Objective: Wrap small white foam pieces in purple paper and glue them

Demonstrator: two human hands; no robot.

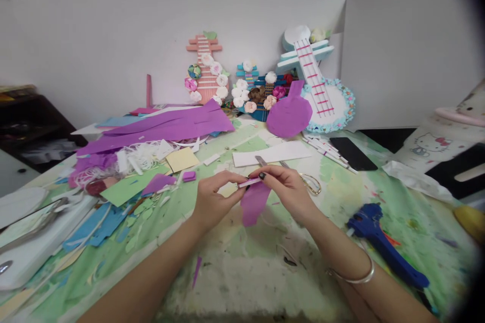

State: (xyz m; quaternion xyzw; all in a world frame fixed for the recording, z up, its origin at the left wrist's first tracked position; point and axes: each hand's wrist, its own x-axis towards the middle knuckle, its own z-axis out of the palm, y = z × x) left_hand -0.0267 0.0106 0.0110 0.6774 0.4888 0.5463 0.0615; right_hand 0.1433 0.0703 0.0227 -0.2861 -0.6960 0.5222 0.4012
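Note:
Over the middle of the table, my left hand [215,194] pinches one end of a small white strip edged with purple. My right hand [286,192] is closed on its other end, thumb and fingertips together. A sheet of purple paper [255,204] hangs from the strip below my fingers. Just behind my right hand lie scissors [312,185] with gold handles, partly hidden by it. A white board strip [273,153] lies beyond them. To the left of my hands sits a small purple block [189,176].
Paper scraps and white string [146,156] cover the left side, below a long purple sheet [170,123]. A blue glue gun [386,245] lies at right, with a black phone [353,153] behind. Flower-decorated instrument shapes and a purple one [290,115] lean at the wall.

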